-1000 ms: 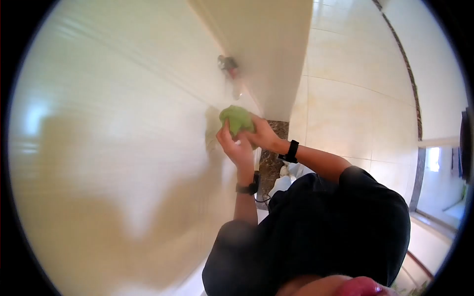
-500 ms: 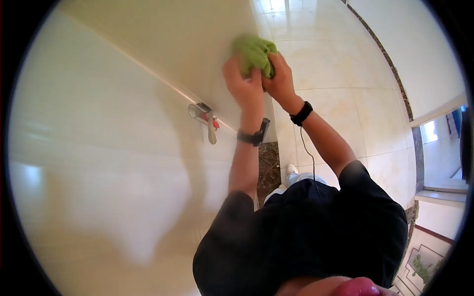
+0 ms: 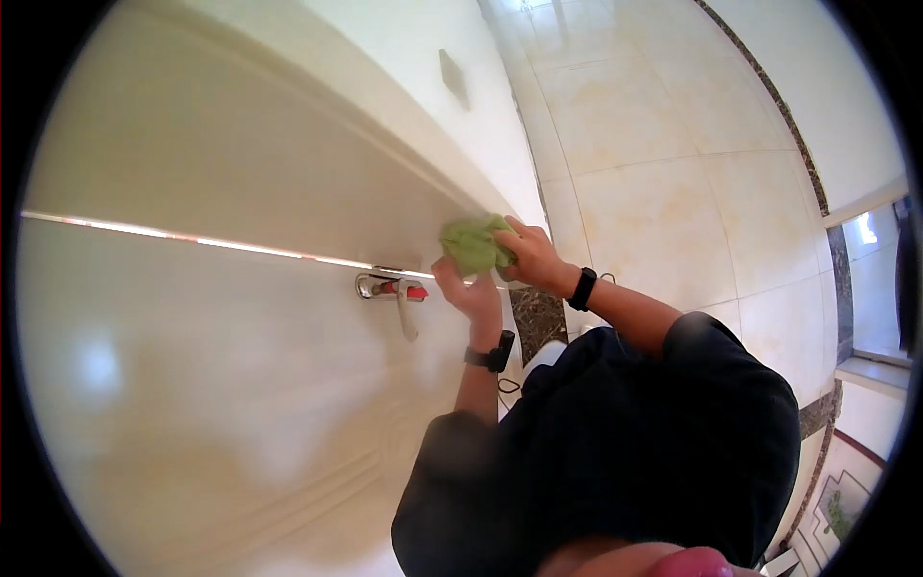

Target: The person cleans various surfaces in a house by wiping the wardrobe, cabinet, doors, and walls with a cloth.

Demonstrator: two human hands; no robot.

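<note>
A crumpled green cloth (image 3: 474,246) is bunched between my two hands, close to the pale door frame (image 3: 385,207). My right hand (image 3: 536,258) grips it from the right, fingers closed over its edge. From below, my left hand (image 3: 468,290) is closed on the lower side of the cloth; part of its fingers is hidden. Left of my left hand, a metal door handle (image 3: 409,313) with a red piece (image 3: 415,291) by its plate sits on the white door (image 3: 240,365).
A bright gap runs along the door's edge. A switch-like plate (image 3: 454,77) is on the wall beyond the frame. Pale floor tiles (image 3: 663,212) with a dark marble strip (image 3: 538,315) lie below. A doorway opens at the far right.
Both hands and the cloth have come down and nearer to my body, closer to the handle's level. My view has turned, so more of the frame and wall shows.
</note>
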